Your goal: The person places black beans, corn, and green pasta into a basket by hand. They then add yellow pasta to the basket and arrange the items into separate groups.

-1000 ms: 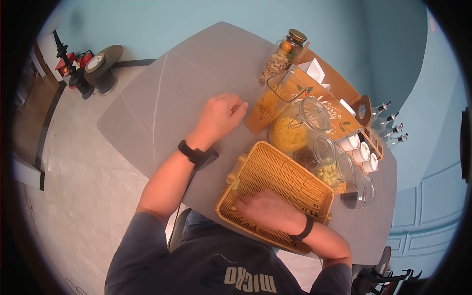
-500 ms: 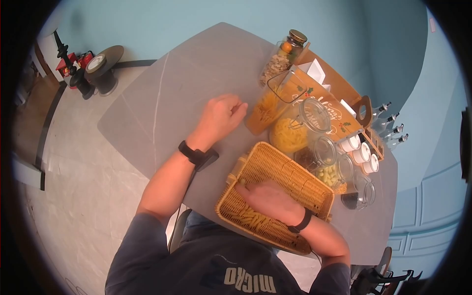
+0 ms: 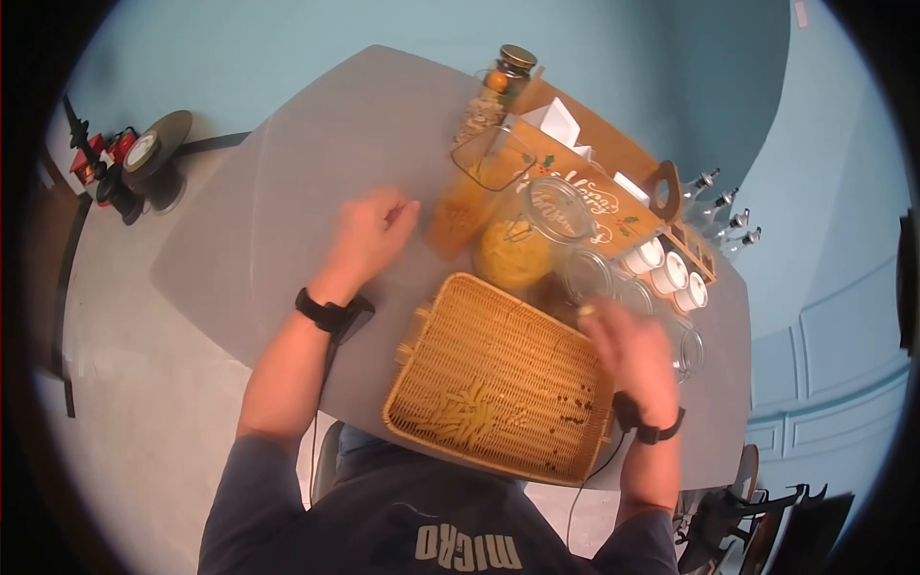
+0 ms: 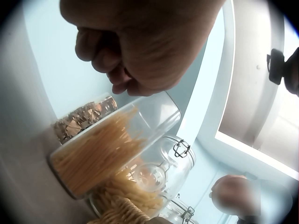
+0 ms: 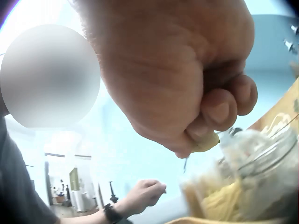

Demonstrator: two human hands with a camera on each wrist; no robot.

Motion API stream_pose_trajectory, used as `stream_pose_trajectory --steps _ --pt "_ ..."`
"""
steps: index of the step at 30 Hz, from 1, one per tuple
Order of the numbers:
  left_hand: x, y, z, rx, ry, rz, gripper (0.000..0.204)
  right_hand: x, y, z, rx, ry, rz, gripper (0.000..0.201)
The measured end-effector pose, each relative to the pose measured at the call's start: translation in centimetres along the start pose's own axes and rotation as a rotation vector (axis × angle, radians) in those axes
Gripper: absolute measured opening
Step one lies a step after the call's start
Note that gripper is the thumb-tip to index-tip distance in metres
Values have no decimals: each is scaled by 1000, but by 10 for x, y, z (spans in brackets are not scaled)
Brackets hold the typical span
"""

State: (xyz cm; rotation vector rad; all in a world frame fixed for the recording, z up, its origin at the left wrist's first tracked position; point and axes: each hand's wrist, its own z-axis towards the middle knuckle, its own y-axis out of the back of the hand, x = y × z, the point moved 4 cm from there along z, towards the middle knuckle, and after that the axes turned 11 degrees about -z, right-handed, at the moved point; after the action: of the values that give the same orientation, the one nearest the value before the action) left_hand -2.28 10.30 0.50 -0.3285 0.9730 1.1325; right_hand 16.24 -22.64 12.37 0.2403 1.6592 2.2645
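Observation:
My right hand (image 3: 632,355) pinches a small pale yellow-green piece (image 5: 208,143) between thumb and fingertips, over the far right rim of the wicker basket (image 3: 498,350) and close to the glass clip-lid jars (image 3: 586,276). Penne-like pasta (image 3: 465,414), small pale bits (image 3: 516,418) and dark beans (image 3: 575,407) lie in separate patches in the basket. Left of the spaghetti container (image 4: 96,156), my left hand (image 3: 369,240) hovers over the table, fingers loosely curled and holding nothing. Beside that container stands a large jar of yellow pasta (image 3: 513,254).
Behind the jars stands a wooden carrier box (image 3: 575,182) with white lettering. White-lidded small jars (image 3: 676,273) and glass bottles with pourers (image 3: 714,211) are at the right. A gold-lidded jar (image 3: 517,57) stands at the back on the grey table (image 3: 316,144).
My right hand has lifted out of the basket's left side and moved right toward the jars, carrying the pale piece. The head view has shifted; my left hand stays beside the spaghetti container.

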Motion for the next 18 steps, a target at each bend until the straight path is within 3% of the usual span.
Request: stream_pose_trajectory --steps 1,4,8,11,12,15,18 --pt "-3 -3 1 9 -1 4 23 -36 1 -8 -21 -179 5 31" --pt "-7 -5 -1 19 -24 28 22 -84 -4 -13 24 -427 96 32" --pt "-1 -9 -3 15 -36 52 22 -70 -5 -20 89 -453 42 28" --pt "1 -9 -4 41 -34 100 23 -36 -8 -29 57 -226 79 30" --pt "1 -10 -2 44 -30 104 23 -22 -6 -28 148 -219 73 27" --pt "-6 -8 0 55 9 97 22 -3 -5 -32 178 -32 187 22" --pt "-33 -10 -8 151 33 -17 19 -12 -10 -40 164 -109 302 19"
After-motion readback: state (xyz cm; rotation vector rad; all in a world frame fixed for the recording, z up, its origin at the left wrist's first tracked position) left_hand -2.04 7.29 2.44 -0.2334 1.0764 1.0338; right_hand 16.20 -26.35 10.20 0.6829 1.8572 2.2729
